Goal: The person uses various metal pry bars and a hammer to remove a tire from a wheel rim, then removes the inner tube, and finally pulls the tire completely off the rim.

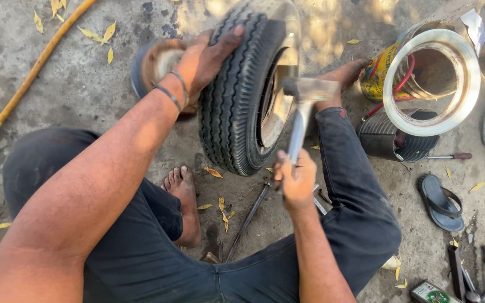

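Two hands at work: my left hand (206, 59) presses the upright tyre (237, 90), my right hand (296, 179) grips the hammer (304, 106), its handle rising toward the rim (279, 101).

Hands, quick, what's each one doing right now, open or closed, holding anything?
Left hand: open, palm and fingers pressed on the upright tyre.
Right hand: closed around the hammer handle, head raised beside the rim.

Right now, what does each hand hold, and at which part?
The right hand grips a hammer at the lower end of its metal handle. The left hand rests on the top of the upright tyre, steadying its tread.
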